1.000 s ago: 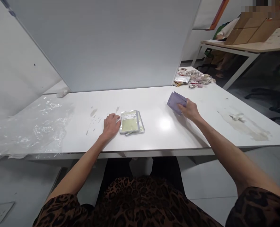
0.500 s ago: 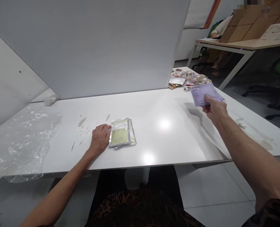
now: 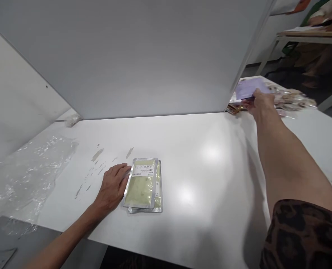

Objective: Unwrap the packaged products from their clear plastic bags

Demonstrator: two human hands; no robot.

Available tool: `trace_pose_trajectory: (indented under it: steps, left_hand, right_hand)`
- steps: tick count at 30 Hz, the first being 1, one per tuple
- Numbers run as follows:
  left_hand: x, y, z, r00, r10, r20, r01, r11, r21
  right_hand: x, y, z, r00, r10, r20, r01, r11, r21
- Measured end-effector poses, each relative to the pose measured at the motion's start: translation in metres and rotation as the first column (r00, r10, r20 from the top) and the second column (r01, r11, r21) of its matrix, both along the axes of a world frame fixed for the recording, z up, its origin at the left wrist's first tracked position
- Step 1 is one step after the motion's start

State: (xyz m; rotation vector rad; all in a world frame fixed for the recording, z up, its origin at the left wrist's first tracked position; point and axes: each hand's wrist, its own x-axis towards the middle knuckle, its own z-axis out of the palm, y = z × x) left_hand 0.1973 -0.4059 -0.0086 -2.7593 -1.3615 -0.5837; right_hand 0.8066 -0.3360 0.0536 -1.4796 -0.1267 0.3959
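My right hand (image 3: 260,104) reaches to the far right, with a flat purple packet (image 3: 248,89) pinched between thumb and fingers. The packet is over a heap of small plastic-wrapped items (image 3: 292,99), and part of that heap is hidden behind my hand. On the left, my left hand (image 3: 112,185) lies on the white table, its fingertips at the left edge of a green packet (image 3: 141,183). This packet has silver edges and a white printed label, and it overlaps a second similar packet (image 3: 158,192) beneath it.
A tall grey panel (image 3: 154,59) stands along the back of the table (image 3: 199,224). Crumpled clear plastic (image 3: 28,175) spreads over the left side. Grey marks (image 3: 98,154) show on the tabletop. Behind, a person's arm (image 3: 319,18) rests at another table (image 3: 311,34).
My right hand has moved the purple packet farther away, over the heap. The view has shifted down and closer to the table. My left hand stays beside the green packets.
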Motion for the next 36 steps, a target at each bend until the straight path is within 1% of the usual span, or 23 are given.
trace_pose_trajectory:
  steps: [2,3,5,7,9,11,13,14,16,19,22,23,24,25,26,27,29,31,33,36]
  left_hand:
    - [0.001,-0.001,0.002,1.0,0.0,-0.005,0.0,1.0,0.003]
    - [0.002,-0.001,0.002,1.0,-0.001,-0.008,0.001,1.0,0.004]
    - [0.002,-0.001,0.002,1.0,-0.002,-0.01,0.002,1.0,0.006]
    - [0.003,0.0,0.001,1.0,-0.004,-0.008,0.004,1.0,0.011]
    - [0.003,0.002,-0.001,1.0,-0.007,-0.002,0.007,1.0,0.015]
    - [0.006,0.002,-0.001,1.0,-0.004,0.002,0.004,1.0,0.01]
    - [0.009,0.002,-0.001,1.0,0.007,0.005,-0.007,1.0,-0.007]
    - [0.011,0.001,0.0,1.0,0.012,0.006,-0.012,1.0,-0.018]
    - [0.015,0.0,0.001,1.0,0.017,0.008,-0.017,0.999,-0.043]
    - [0.018,0.0,0.0,1.0,-0.001,0.013,0.001,0.998,-0.064]
    - [0.019,0.001,-0.003,0.999,-0.052,0.005,0.052,0.996,-0.074]
    - [0.019,0.001,-0.004,0.998,-0.069,0.001,0.069,0.995,-0.074]
    - [0.019,0.001,-0.004,0.997,-0.082,-0.003,0.082,0.994,-0.073]
    - [0.02,0.0,-0.004,0.996,-0.092,-0.006,0.091,0.993,-0.072]
    - [0.021,0.0,-0.004,0.995,-0.099,-0.012,0.098,0.993,-0.072]
    - [0.022,-0.001,-0.003,0.994,-0.105,-0.018,0.104,0.992,-0.075]
    - [0.023,-0.003,-0.001,0.993,-0.111,-0.033,0.108,0.99,-0.087]
    - [0.025,-0.004,0.0,0.993,-0.112,-0.034,0.108,0.989,-0.105]
    - [0.025,-0.004,-0.001,0.993,-0.116,-0.008,0.114,0.987,-0.115]
    - [0.023,-0.003,-0.005,0.988,-0.131,0.085,0.141,0.982,-0.127]
  right_hand:
    - [-0.004,0.013,-0.01,0.995,0.103,0.002,-0.103,0.994,-0.023]
    - [-0.007,0.014,-0.015,0.992,0.125,0.012,-0.125,0.991,-0.039]
    - [-0.012,0.006,-0.022,0.991,0.131,0.04,-0.128,0.989,-0.074]
    - [-0.019,-0.012,-0.025,0.988,0.136,0.074,-0.128,0.986,-0.104]
    - [-0.032,-0.037,-0.024,0.979,0.178,0.095,-0.166,0.978,-0.125]
    - [-0.054,-0.064,-0.02,0.958,0.272,0.088,-0.259,0.956,-0.138]
    - [-0.085,-0.089,-0.017,0.914,0.401,0.066,-0.388,0.91,-0.146]
    - [-0.103,-0.1,-0.016,0.879,0.475,0.054,-0.463,0.874,-0.151]
    - [-0.145,-0.119,-0.014,0.786,0.618,0.014,-0.607,0.775,-0.175]
    - [-0.213,-0.14,-0.012,0.613,0.785,-0.084,-0.778,0.582,-0.239]
    - [-0.276,-0.153,-0.009,0.452,0.877,-0.16,-0.872,0.398,-0.285]
    - [-0.295,-0.156,-0.008,0.406,0.896,-0.178,-0.893,0.348,-0.284]
    - [-0.312,-0.157,-0.007,0.367,0.91,-0.196,-0.912,0.31,-0.27]
    - [-0.327,-0.157,-0.006,0.336,0.917,-0.216,-0.927,0.282,-0.247]
    - [-0.34,-0.157,-0.006,0.319,0.917,-0.239,-0.938,0.269,-0.218]
    - [-0.352,-0.155,-0.006,0.32,0.911,-0.261,-0.942,0.276,-0.192]
    - [-0.372,-0.151,-0.008,0.362,0.887,-0.288,-0.931,0.329,-0.158]
    - [-0.385,-0.146,-0.013,0.42,0.864,-0.278,-0.907,0.39,-0.157]
    - [-0.39,-0.142,-0.019,0.456,0.854,-0.251,-0.889,0.43,-0.156]
    - [-0.379,-0.143,-0.021,0.493,0.851,-0.181,-0.87,0.472,-0.145]
